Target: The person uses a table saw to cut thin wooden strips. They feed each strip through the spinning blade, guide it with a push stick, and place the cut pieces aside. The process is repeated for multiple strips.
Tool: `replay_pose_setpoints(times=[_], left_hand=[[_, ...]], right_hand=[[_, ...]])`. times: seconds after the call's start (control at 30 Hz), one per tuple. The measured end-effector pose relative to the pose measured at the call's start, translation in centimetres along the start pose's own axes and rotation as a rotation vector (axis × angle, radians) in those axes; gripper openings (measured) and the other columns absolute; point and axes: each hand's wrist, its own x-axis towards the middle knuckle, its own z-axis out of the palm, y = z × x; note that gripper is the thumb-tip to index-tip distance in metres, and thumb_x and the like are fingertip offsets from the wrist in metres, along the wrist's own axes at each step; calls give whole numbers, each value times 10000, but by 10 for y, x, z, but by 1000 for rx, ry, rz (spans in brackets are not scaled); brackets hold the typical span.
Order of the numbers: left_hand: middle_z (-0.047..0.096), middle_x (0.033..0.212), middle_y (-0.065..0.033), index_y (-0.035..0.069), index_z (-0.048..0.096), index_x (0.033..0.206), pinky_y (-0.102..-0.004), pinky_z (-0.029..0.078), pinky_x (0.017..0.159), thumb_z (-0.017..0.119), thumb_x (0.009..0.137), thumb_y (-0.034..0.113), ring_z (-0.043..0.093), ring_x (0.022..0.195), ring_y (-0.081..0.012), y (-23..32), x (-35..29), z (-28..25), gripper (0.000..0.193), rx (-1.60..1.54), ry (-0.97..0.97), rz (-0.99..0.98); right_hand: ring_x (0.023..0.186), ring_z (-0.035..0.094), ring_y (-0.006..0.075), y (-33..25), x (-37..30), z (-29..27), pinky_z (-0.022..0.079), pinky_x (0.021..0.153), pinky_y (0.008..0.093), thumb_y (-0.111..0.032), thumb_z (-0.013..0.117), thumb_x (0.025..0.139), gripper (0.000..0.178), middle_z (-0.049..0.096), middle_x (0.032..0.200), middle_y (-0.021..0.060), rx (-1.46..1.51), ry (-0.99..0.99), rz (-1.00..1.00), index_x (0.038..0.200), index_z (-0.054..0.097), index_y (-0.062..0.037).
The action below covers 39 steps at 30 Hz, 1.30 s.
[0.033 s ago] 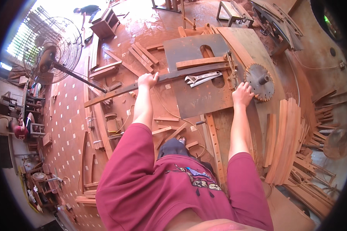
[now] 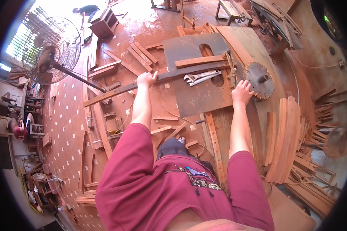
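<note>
My left hand (image 2: 147, 79) is closed round a long dark bar (image 2: 115, 91), thumb pointing up. The bar runs from the lower left across a grey metal plate (image 2: 194, 102) to a bracket (image 2: 231, 66). My right hand (image 2: 242, 92) has its fingers curled down just left of a round toothed saw blade (image 2: 259, 81); what lies under them is hidden. An adjustable wrench (image 2: 201, 75) and a silvery tool (image 2: 205, 79) beside it rest on the plate. Behind the bar lies a short wooden piece (image 2: 200, 61).
Curved wooden boards (image 2: 283, 142) stand stacked on the right. A drilled wooden rail (image 2: 216, 146) is near my legs. Loose strips (image 2: 142, 54) and a cable (image 2: 164, 103) lie on the tiled floor. At the left are a caged fan (image 2: 50, 57) and a seated person (image 2: 21, 131); another person (image 2: 86, 10) bends far behind.
</note>
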Motion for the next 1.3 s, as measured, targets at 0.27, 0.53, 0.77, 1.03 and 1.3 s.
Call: replay_pose_setpoints(times=[0.27,0.53,0.77,1.03,1.3], left_hand=[[737,986,-214,24,774,919,-463,536,897,338,995,574,701,996,-359,8,0,14,705,12,29,-24],[741,992,-199,37,778,921,-452,536,899,343,991,571,702,1003,-340,20,-37,26,693,-3,-26,-41],[741,958,-207,38,781,887,-463,548,864,365,981,588,713,949,-357,21,-48,34,695,-17,-3,-45],[738,922,-221,25,779,882,-467,555,848,342,984,582,717,933,-372,30,-82,55,715,-9,-29,-16],[737,935,-224,19,779,877,-461,542,871,350,988,574,706,959,-375,39,-218,59,710,10,-6,-8]], right_hand=[[1025,660,275,5,-13,13,429,968,642,-259,580,924,190,693,1020,86,18,-22,55,1023,649,-113],[872,727,272,32,-39,14,414,979,533,-203,550,896,176,749,888,102,102,-142,115,941,691,-107],[1126,581,244,37,-45,11,405,998,530,-228,574,878,224,643,1119,86,13,-30,79,1019,683,-93],[1181,531,252,59,-79,28,403,1002,539,-259,599,868,263,616,1158,93,-19,-63,95,1046,690,-90],[1092,670,319,134,-180,14,481,973,484,-237,578,893,285,719,1103,178,178,-336,173,1053,711,-42]])
